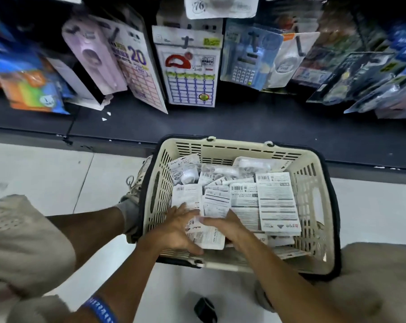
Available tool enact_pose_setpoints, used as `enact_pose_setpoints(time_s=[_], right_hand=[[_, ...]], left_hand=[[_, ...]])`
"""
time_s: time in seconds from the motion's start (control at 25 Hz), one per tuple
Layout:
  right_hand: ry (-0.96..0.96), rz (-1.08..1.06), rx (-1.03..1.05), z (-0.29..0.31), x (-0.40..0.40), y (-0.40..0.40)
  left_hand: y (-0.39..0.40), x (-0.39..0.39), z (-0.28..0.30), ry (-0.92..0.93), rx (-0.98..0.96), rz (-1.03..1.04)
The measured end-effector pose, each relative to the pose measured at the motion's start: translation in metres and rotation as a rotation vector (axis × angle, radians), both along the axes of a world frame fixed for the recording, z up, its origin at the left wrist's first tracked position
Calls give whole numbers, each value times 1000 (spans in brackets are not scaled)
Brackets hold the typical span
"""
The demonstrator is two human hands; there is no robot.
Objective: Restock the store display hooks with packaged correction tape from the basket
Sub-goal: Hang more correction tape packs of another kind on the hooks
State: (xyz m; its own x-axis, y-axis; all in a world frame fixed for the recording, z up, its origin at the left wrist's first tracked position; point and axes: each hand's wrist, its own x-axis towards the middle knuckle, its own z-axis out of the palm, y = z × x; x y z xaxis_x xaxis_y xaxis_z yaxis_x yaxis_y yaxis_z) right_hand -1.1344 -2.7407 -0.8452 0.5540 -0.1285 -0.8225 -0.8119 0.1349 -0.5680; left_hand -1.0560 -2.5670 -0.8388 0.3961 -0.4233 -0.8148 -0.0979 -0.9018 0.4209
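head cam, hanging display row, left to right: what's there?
Orange-and-blue pack → lilac handheld-fan pack → label sheet marked 20 → label sheet with red shape → blue calculator pack → dark blister packs.

One basket (314,183) – two hands, left (174,231), right (230,227) – many tape packets (275,201), uncountable.

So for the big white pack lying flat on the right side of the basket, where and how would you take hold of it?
The large pack lies back-up on top of the pile, its long edges bare and both hands busy with smaller packs to its left. Probably best pinched across its near short end from the person's side, thumb on top and fingers slid beneath, since the basket wall crowds its right edge.
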Motion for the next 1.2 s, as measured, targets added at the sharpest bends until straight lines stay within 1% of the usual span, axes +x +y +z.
enact_pose_setpoints(time_s=[0.08,0.16,0.24,0.28,0.32,0.36,0.44,0.48,0.52,0.56,0.64,0.72,0.8,0.84,0.96,1.0,1.04,1.12,1.16,1.2], right_hand=[[7,-74,-6,-7,3,6],[42,-73,-8,-10,5,4],[80,-80,-26,-9,9,-5],[98,-92,-29,-7,11,-11],[119,-102,-21,-5,13,-21],[141,-98,-4,-1,15,-32],[167,-76,73,8,15,-55],[163,-90,129,12,14,-64],[149,-122,187,15,12,-69],[130,-164,236,18,10,-72],[110,-240,281,23,8,-74],[81,-262,263,27,9,-80],[42,-296,225,34,9,-92],[28,-323,209,39,8,-99],[-32,-367,176,50,4,-114],[-50,-409,193,53,3,-119],[-69,-472,221,54,2,-122],[-130,-546,241,55,3,-121],[-182,-509,169,53,7,-114],[-259,-428,55,52,11,-103]], left_hand=[[1,1,-3,-6,6,-82],[0,0,-6,-91,-36,-84],[1,1,-6,-136,-127,-65],[3,2,-5,-121,-183,-63],[4,3,-3,-106,-237,-77],[5,3,0,-128,-280,-111],[-1,1,7,-320,-316,-146],[-7,1,11,-419,-342,-73],[-15,2,19,-470,-372,65],[-22,6,27,-491,-402,204],[-32,18,41,-514,-431,339],[-36,26,53,-456,-476,434],[-40,28,63,-404,-506,570],[-41,29,66,-344,-520,656],[-38,38,66,-89,-552,898],[-35,41,63,-25,-514,921],[-31,42,59,15,-446,901],[-23,35,46,60,-298,861],[-19,29,39,78,-259,883],[-16,23,32,92,-238,920]])
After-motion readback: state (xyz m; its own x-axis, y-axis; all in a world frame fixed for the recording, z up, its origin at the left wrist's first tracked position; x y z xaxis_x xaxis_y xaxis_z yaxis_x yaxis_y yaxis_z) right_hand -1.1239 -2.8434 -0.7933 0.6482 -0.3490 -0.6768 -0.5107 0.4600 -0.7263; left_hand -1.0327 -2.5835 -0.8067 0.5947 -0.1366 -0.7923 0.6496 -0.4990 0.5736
